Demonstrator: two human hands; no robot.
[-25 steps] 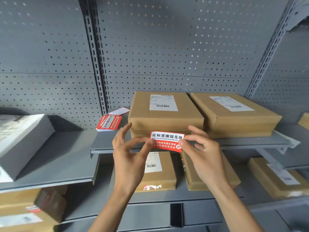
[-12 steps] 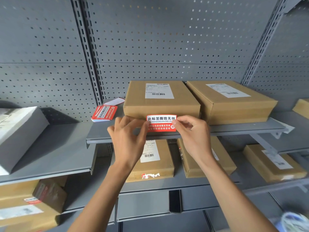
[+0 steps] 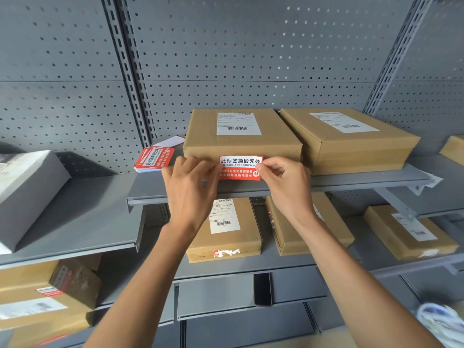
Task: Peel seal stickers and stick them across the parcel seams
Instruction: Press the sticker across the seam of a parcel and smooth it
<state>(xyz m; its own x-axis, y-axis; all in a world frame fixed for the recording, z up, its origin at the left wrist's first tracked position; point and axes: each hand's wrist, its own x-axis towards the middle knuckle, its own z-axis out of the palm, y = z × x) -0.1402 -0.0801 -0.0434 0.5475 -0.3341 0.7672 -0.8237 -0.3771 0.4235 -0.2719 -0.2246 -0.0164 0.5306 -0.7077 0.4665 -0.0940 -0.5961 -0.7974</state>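
At the centre of the frame, a red and white seal sticker (image 3: 240, 168) is held against the front face of a brown cardboard parcel (image 3: 242, 136) that sits on a grey metal shelf (image 3: 351, 180). Its white upper band with black characters lies over the parcel's top front edge, and its red lower part hangs down in front of the side face. The left hand (image 3: 189, 190) pinches the sticker's left end between thumb and fingers, and the right hand (image 3: 286, 187) pinches the right end, thumb on the printed face. Whether the sticker is already stuck down cannot be told. Just right of this parcel, touching or nearly touching it, stands a second parcel (image 3: 351, 139) with a white shipping label on top. To the left on the same shelf lies a small stack of seal stickers (image 3: 154, 159), near the first parcel's left side. Below, on a lower shelf in the middle of the frame, lie more parcels, one (image 3: 226, 229) showing a torn sticker remnant on its front edge. At the left edge sits a grey box (image 3: 27, 194), tilted, on another shelf. Behind everything runs a grey perforated back panel (image 3: 226, 51).
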